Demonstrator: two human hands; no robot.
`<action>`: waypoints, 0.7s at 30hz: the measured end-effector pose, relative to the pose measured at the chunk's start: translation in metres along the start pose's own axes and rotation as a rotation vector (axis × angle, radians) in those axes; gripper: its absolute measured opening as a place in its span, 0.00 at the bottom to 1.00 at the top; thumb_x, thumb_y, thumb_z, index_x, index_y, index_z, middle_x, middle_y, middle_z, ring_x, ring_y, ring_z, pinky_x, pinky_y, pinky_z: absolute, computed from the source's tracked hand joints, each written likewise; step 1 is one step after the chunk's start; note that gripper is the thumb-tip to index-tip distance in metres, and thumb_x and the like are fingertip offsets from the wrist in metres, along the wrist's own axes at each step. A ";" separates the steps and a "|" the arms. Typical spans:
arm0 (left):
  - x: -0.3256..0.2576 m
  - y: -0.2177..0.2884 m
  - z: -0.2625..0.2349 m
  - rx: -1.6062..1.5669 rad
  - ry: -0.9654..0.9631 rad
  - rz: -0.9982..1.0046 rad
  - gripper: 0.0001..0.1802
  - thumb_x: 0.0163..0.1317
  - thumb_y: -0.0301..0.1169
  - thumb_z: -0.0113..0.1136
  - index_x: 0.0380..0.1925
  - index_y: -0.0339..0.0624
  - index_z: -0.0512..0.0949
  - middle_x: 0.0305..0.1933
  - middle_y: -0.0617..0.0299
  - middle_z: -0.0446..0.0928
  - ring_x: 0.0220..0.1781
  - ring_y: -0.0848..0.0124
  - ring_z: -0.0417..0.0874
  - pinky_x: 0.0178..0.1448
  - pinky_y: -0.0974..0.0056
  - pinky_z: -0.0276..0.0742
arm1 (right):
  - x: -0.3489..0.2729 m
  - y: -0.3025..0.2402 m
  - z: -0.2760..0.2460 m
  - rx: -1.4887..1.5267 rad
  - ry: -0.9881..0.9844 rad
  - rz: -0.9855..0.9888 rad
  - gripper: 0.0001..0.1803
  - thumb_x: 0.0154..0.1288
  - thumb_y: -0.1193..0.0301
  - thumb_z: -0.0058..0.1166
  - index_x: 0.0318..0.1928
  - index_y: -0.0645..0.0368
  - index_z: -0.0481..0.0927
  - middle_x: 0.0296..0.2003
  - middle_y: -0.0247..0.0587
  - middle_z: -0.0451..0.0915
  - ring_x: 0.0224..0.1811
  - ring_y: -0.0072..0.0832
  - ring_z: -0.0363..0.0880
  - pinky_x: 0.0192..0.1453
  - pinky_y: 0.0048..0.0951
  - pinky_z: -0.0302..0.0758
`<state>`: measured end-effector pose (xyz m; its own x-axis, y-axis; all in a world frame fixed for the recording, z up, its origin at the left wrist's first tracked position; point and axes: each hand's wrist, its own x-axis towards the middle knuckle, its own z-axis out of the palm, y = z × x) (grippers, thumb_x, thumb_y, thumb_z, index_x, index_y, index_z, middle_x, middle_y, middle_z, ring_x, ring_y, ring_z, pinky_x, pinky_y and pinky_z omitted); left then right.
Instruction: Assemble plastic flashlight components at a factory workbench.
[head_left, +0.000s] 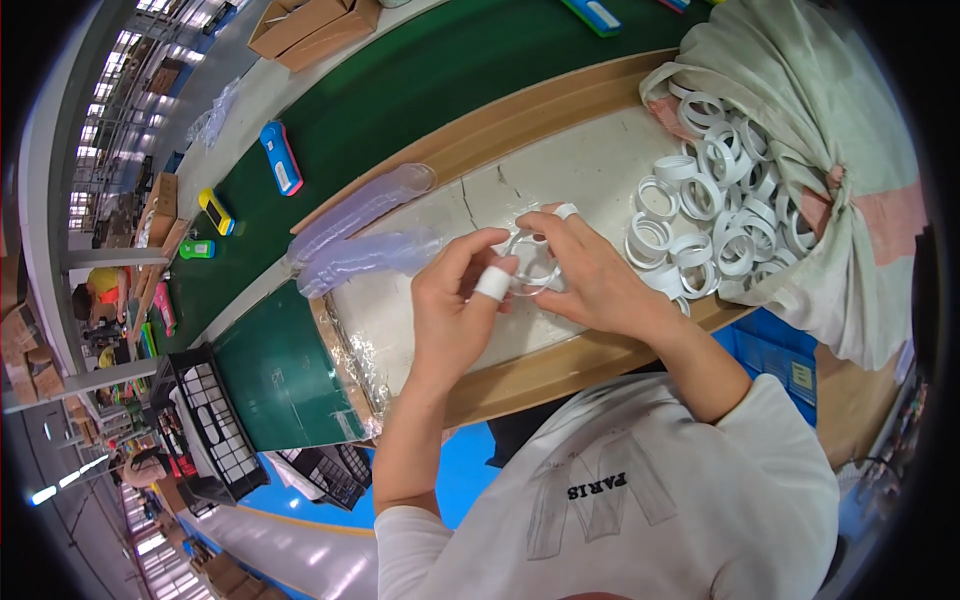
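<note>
Over the pale worktop my left hand (pixel 452 305) and my right hand (pixel 603 272) face each other, fingers curled around a white plastic ring (pixel 534 290). The ring is partly covered by the fingers, and its middle looks clear; I cannot tell whether a clear disc sits in it. White wraps cover my left thumb and one finger of my right hand. To the right lies a heap of loose white rings (pixel 702 195), spilling from the mouth of a pale cloth sack (pixel 800 90). Left of my hands, two rows of nested clear, purplish round pieces (pixel 365 208) rest on the worktop.
Cardboard strips (pixel 560 100) edge the worktop. Beyond it runs a green conveyor belt (pixel 370 110) carrying a blue device (pixel 280 158) and a yellow one (pixel 215 211). A black crate (pixel 215 425) stands at the left, a blue bin (pixel 775 360) below the right edge.
</note>
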<state>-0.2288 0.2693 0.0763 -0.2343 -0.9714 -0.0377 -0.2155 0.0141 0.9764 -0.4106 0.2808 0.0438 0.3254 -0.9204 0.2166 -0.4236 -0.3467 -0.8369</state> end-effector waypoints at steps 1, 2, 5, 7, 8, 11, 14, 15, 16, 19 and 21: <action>0.008 -0.001 0.002 0.021 -0.041 -0.018 0.13 0.61 0.22 0.60 0.46 0.37 0.76 0.32 0.65 0.74 0.29 0.79 0.78 0.27 0.72 0.76 | 0.001 0.001 0.001 0.054 0.024 -0.006 0.32 0.51 0.74 0.64 0.57 0.61 0.65 0.52 0.60 0.68 0.50 0.52 0.72 0.54 0.40 0.72; 0.015 -0.003 -0.002 0.131 -0.078 -0.010 0.14 0.60 0.23 0.62 0.46 0.37 0.75 0.33 0.65 0.76 0.28 0.79 0.77 0.26 0.73 0.75 | 0.002 0.002 0.001 0.107 0.050 -0.010 0.35 0.51 0.74 0.65 0.60 0.61 0.65 0.52 0.59 0.68 0.50 0.51 0.72 0.54 0.39 0.72; 0.059 -0.019 -0.046 0.325 0.152 0.138 0.11 0.59 0.24 0.62 0.42 0.39 0.78 0.30 0.62 0.78 0.29 0.77 0.78 0.32 0.71 0.74 | 0.003 0.011 -0.002 0.059 0.041 -0.017 0.38 0.51 0.74 0.65 0.62 0.60 0.64 0.53 0.56 0.69 0.51 0.48 0.72 0.55 0.38 0.72; 0.107 -0.030 -0.100 0.550 0.372 0.170 0.12 0.60 0.28 0.61 0.44 0.41 0.79 0.32 0.58 0.79 0.33 0.75 0.78 0.37 0.69 0.74 | 0.004 0.015 -0.001 0.018 0.129 -0.067 0.38 0.48 0.76 0.67 0.61 0.61 0.66 0.50 0.47 0.72 0.40 0.35 0.74 0.50 0.31 0.73; 0.131 -0.045 -0.128 0.797 0.437 0.295 0.13 0.60 0.30 0.62 0.46 0.45 0.80 0.37 0.55 0.79 0.33 0.69 0.80 0.39 0.66 0.75 | 0.004 0.013 -0.003 0.072 0.077 -0.030 0.37 0.49 0.75 0.66 0.62 0.60 0.65 0.52 0.50 0.71 0.46 0.39 0.73 0.51 0.33 0.73; 0.178 -0.105 -0.220 1.382 0.504 0.154 0.17 0.58 0.41 0.63 0.48 0.56 0.80 0.45 0.43 0.78 0.49 0.49 0.78 0.53 0.52 0.74 | 0.008 0.009 -0.003 0.082 0.060 -0.039 0.37 0.51 0.77 0.63 0.63 0.58 0.65 0.49 0.51 0.71 0.54 0.41 0.72 0.48 0.32 0.75; 0.189 -0.144 -0.277 1.377 0.273 -0.128 0.18 0.57 0.41 0.62 0.49 0.56 0.81 0.46 0.49 0.81 0.56 0.49 0.74 0.59 0.54 0.71 | 0.013 0.009 -0.004 0.283 -0.083 0.172 0.37 0.51 0.78 0.62 0.63 0.57 0.65 0.41 0.47 0.70 0.55 0.38 0.72 0.43 0.29 0.76; 0.193 -0.147 -0.279 1.342 0.303 -0.166 0.18 0.57 0.40 0.63 0.49 0.57 0.81 0.45 0.49 0.81 0.55 0.49 0.74 0.60 0.54 0.71 | 0.013 0.012 -0.003 0.280 -0.058 0.151 0.37 0.50 0.78 0.62 0.63 0.56 0.65 0.38 0.45 0.69 0.52 0.37 0.72 0.41 0.28 0.76; 0.196 -0.145 -0.276 1.307 0.330 -0.205 0.18 0.57 0.39 0.63 0.49 0.57 0.81 0.45 0.48 0.81 0.55 0.49 0.73 0.60 0.53 0.70 | 0.012 0.014 -0.002 0.274 -0.034 0.131 0.37 0.50 0.79 0.62 0.63 0.56 0.65 0.35 0.42 0.67 0.50 0.36 0.72 0.39 0.28 0.76; 0.193 -0.129 -0.269 1.003 0.339 -0.181 0.16 0.60 0.32 0.59 0.49 0.48 0.80 0.42 0.53 0.81 0.48 0.59 0.78 0.53 0.60 0.75 | 0.013 0.012 -0.003 0.292 0.000 0.146 0.37 0.49 0.79 0.62 0.63 0.55 0.66 0.33 0.41 0.67 0.45 0.34 0.72 0.38 0.28 0.75; 0.183 -0.104 -0.253 0.651 0.392 -0.234 0.15 0.62 0.30 0.56 0.49 0.45 0.80 0.41 0.56 0.80 0.44 0.63 0.79 0.50 0.63 0.77 | 0.013 0.015 -0.004 0.269 0.041 0.126 0.37 0.49 0.80 0.62 0.63 0.55 0.66 0.33 0.41 0.66 0.43 0.33 0.72 0.38 0.27 0.75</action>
<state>-0.0097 0.0301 0.0218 0.2106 -0.9771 -0.0305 -0.7573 -0.1828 0.6270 -0.4156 0.2628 0.0364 0.2475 -0.9616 0.1186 -0.2175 -0.1744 -0.9604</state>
